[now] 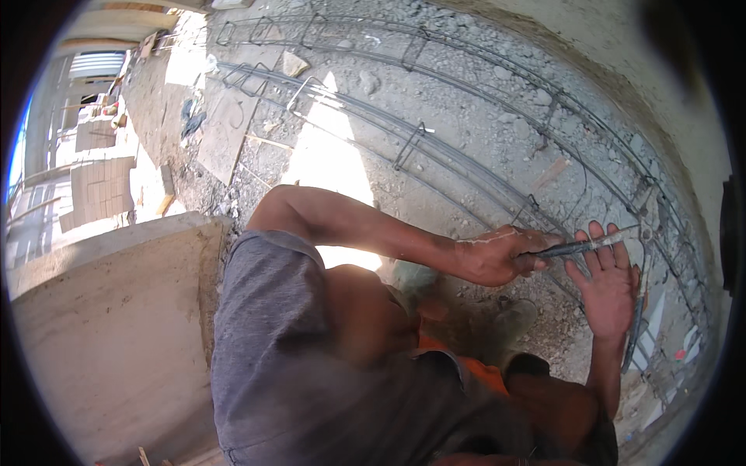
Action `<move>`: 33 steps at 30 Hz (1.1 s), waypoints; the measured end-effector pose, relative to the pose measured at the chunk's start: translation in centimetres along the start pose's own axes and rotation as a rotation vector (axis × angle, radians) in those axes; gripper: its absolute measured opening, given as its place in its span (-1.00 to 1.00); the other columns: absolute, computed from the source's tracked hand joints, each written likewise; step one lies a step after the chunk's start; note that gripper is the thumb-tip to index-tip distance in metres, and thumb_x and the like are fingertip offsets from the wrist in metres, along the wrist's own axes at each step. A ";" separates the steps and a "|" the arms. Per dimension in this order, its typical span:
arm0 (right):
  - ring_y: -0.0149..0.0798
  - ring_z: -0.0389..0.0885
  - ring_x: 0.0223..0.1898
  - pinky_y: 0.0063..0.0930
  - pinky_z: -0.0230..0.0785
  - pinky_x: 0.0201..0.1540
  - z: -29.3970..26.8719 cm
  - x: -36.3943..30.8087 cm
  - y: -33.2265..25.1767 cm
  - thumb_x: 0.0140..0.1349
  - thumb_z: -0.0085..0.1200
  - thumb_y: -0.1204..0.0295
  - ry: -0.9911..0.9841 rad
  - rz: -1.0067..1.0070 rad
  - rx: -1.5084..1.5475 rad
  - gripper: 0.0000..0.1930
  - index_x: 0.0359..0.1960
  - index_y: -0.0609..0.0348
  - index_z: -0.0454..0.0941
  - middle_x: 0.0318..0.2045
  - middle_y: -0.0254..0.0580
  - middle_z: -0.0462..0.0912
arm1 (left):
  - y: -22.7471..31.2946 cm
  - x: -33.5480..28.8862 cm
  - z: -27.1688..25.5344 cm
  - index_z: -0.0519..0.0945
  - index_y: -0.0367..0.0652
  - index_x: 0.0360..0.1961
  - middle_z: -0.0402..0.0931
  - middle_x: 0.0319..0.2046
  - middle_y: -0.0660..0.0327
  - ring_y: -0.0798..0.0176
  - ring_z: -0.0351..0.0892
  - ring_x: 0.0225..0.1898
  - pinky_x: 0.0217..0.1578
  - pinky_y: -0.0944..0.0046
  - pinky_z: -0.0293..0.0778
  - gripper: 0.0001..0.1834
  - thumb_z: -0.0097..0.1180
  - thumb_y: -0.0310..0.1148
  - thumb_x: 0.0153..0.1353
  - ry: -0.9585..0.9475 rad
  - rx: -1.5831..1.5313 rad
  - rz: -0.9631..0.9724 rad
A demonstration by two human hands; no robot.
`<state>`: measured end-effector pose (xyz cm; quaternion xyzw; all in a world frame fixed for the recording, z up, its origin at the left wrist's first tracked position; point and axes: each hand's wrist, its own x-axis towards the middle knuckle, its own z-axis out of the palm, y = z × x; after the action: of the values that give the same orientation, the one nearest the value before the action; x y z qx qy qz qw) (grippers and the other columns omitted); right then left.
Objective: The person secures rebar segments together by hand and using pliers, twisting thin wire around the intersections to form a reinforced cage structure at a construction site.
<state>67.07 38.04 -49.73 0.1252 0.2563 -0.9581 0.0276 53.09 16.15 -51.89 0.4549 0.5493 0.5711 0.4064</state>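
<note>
My left hand [501, 255] is closed around one black handle of long-handled pincers [567, 248]. The pincers are spread wide, with their metal head over the rebar frame [466, 159] at the right. Their second handle slants down on the far side of my right hand [606, 291]. That hand is open, fingers stretched and apart, with the held handle crossing in front of them. Whether the fingers touch the handle or the bars, I cannot tell. The frame is made of long steel bars with square stirrups and curves across the ground.
Rubble and grey gravel [497, 116] lie under the bars. A plastered wall [668, 116] runs along the right. To the left stand a concrete slab edge [116, 256] and stacked blocks [101, 190]. A flat board [229, 140] lies near the bars' far end.
</note>
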 end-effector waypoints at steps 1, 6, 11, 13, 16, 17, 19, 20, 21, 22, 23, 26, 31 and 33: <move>0.14 -0.01 0.47 0.22 0.04 0.39 -0.2 -0.8 -0.5 0.37 -0.13 0.04 -0.044 -0.011 0.002 -0.23 0.47 0.24 -0.04 0.44 0.20 0.06 | -0.1 0.7 0.3 0.17 -0.25 0.42 0.28 0.32 -0.02 0.07 0.46 0.20 0.02 0.24 0.54 -0.45 -0.09 -0.44 0.44 -0.040 -0.080 -0.036; -0.01 0.40 0.26 -0.12 0.20 0.31 2.5 1.4 -2.2 0.40 -0.31 -0.06 0.056 0.040 -0.067 -0.24 0.33 0.47 0.19 0.33 0.30 0.28 | 1.0 0.4 -0.1 0.16 -0.25 0.43 0.26 0.34 0.07 0.16 0.51 0.16 -0.07 0.30 0.59 -0.49 -0.18 -0.44 0.49 -0.013 -0.343 -0.396; -0.23 0.55 -0.02 -0.29 0.39 0.03 4.4 0.1 -3.0 0.36 -0.02 0.21 0.059 -0.030 -0.079 -0.61 0.01 0.31 0.47 -0.09 -0.08 0.61 | 2.9 1.4 0.9 0.18 -0.31 0.41 0.28 0.33 0.05 0.16 0.52 0.14 -0.20 0.34 0.60 -0.48 -0.15 -0.41 0.48 0.026 -0.083 -0.375; -0.29 0.59 -0.14 -0.35 0.44 -0.09 5.4 0.8 -1.4 0.30 0.08 0.41 0.149 -0.050 -0.248 -0.80 -0.13 0.26 0.51 -0.22 -0.18 0.65 | 2.7 0.9 0.2 0.16 -0.31 0.42 0.28 0.32 0.04 0.15 0.52 0.13 -0.19 0.31 0.63 -0.47 -0.14 -0.42 0.47 -0.015 -0.028 -0.368; -0.32 0.63 -0.27 -0.40 0.45 -0.20 6.2 1.5 -0.7 0.26 0.07 0.48 0.267 -0.101 -0.469 -0.87 -0.32 0.34 0.52 -0.38 -0.19 0.67 | 0.5 -0.4 -1.2 0.15 -0.31 0.42 0.30 0.31 0.01 0.17 0.57 0.05 -0.22 0.30 0.66 -0.43 -0.10 -0.35 0.46 -0.113 -0.021 -0.364; -0.30 0.63 -0.28 -0.38 0.46 -0.21 6.2 1.3 -1.4 0.27 0.05 0.47 0.302 -0.021 -0.682 -0.85 -0.30 0.36 0.50 -0.38 -0.17 0.67 | 0.3 -0.5 -2.1 0.16 -0.30 0.42 0.31 0.30 0.00 0.18 0.60 -0.02 -0.27 0.32 0.65 -0.42 -0.08 -0.34 0.46 -0.087 -0.009 -0.351; -0.27 0.64 -0.30 -0.33 0.46 -0.24 8.7 0.5 -4.9 0.30 0.01 0.46 0.328 0.156 -1.102 -0.82 -0.25 0.40 0.47 -0.37 -0.12 0.68 | 1.7 -0.1 -4.5 0.17 -0.28 0.42 0.33 0.29 -0.03 0.22 0.66 -0.16 -0.37 0.36 0.63 -0.41 -0.05 -0.30 0.45 -0.005 0.027 -0.338; -0.14 0.67 -0.30 -0.21 0.47 -0.27 10.0 -0.1 -5.6 0.33 -0.05 0.45 0.437 0.110 -1.123 -0.78 -0.13 0.39 0.44 -0.39 -0.08 0.67 | 2.1 -0.3 -6.9 0.24 -0.24 0.40 0.40 0.24 -0.05 0.28 0.67 -0.36 -0.51 0.40 0.57 -0.43 -0.01 -0.30 0.43 0.018 0.017 -0.350; -0.10 0.67 -0.29 -0.17 0.48 -0.26 11.3 -0.1 -6.9 0.31 -0.03 0.47 0.370 0.123 -1.461 -0.77 -0.08 0.36 0.42 -0.38 -0.06 0.66 | 3.9 -1.4 -9.2 0.31 -0.27 0.33 0.47 0.12 -0.04 0.28 0.66 -0.39 -0.53 0.40 0.54 -0.48 0.01 -0.32 0.41 0.050 0.095 -0.338; -0.05 0.67 -0.27 -0.12 0.48 -0.24 12.3 -0.5 -7.8 0.28 -0.02 0.49 0.317 0.135 -1.794 -0.74 -0.03 0.33 0.41 -0.38 -0.04 0.66 | 5.6 -2.2 -11.5 0.39 -0.31 0.26 0.53 0.01 -0.03 0.27 0.66 -0.42 -0.55 0.41 0.51 -0.54 0.03 -0.35 0.40 0.062 0.160 -0.327; 0.00 0.67 -0.27 -0.10 0.49 -0.22 13.2 -1.5 -8.2 0.24 0.00 0.49 0.248 0.163 -1.927 -0.72 -0.03 0.31 0.43 -0.36 -0.01 0.64 | 7.5 -2.8 -13.6 0.46 -0.34 0.19 0.60 -0.11 -0.02 0.27 0.65 -0.45 -0.57 0.41 0.49 -0.59 0.05 -0.38 0.39 0.066 0.220 -0.310; 0.04 0.65 -0.24 -0.10 0.49 -0.11 13.5 -6.7 -8.0 0.14 0.05 0.52 0.233 0.266 -2.005 -0.74 -0.10 0.27 0.49 -0.31 0.01 0.62 | 12.6 -2.2 -19.6 0.53 -0.39 0.13 0.67 -0.25 0.00 0.19 0.61 -0.46 -0.48 0.32 0.46 -0.58 0.15 -0.36 0.31 -0.132 0.359 -0.383; -0.07 0.62 -0.12 -0.20 0.44 -0.02 10.4 -7.1 -4.4 -0.02 0.18 0.51 0.390 0.694 -1.805 -0.79 -0.29 0.18 0.53 -0.29 -0.14 0.60 | 15.7 -3.6 -20.8 0.51 -0.34 0.19 0.62 -0.28 0.07 0.29 0.52 -0.32 -0.36 0.35 0.45 -0.56 0.14 -0.50 0.28 -0.134 0.675 -0.872; -0.13 0.61 -0.09 -0.26 0.42 -0.02 11.3 -5.2 -6.0 -0.09 0.24 0.48 0.369 0.948 -1.793 -0.75 -0.32 0.13 0.54 -0.29 -0.20 0.59 | 15.2 -5.1 -21.1 0.51 -0.33 0.18 0.60 -0.25 0.07 0.29 0.51 -0.29 -0.34 0.34 0.45 -0.57 0.13 -0.51 0.28 -0.121 0.662 -0.881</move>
<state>68.85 37.58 -35.98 0.2921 0.8014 -0.2711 0.4461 34.58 4.84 -36.76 0.3173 0.8135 0.1168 0.4731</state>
